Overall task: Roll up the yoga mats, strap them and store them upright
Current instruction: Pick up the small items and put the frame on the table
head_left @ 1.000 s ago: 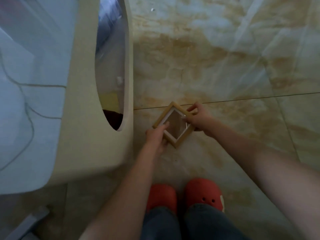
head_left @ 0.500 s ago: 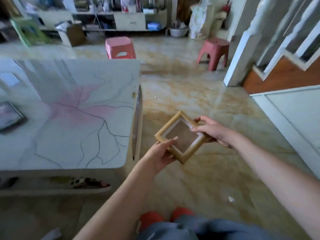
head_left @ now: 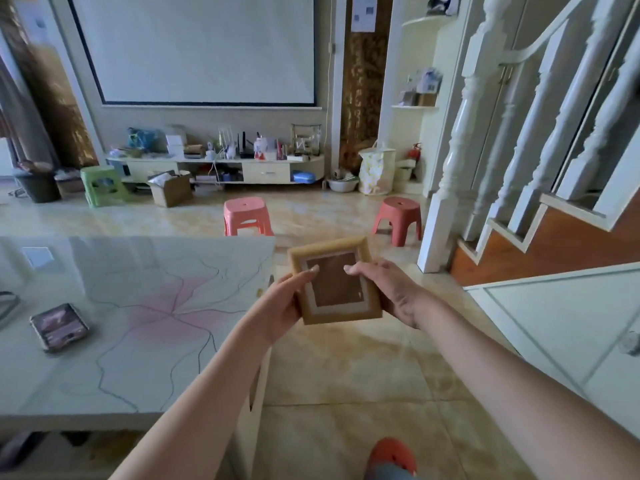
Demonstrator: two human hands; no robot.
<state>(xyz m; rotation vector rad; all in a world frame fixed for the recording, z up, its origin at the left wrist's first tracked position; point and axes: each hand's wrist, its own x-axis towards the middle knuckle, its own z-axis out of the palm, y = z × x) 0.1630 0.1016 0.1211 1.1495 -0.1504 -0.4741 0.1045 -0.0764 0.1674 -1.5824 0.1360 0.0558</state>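
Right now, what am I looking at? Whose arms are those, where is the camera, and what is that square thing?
There is no machine here. The arms belong to a person, and the camera sits on that person's head, looking forward and down, so you see the room as they do. There is only this one view.

The left hand and the right hand both hold a small wooden picture frame in front of the body, each with a grip on one side and a thumb lying on the front.

On the left is a pale table with a pink flower pattern. A phone lies flat on it.

Further off, two pink stools stand on the shiny floor, and a white stair railing rises on the right. I see no yoga mats anywhere.
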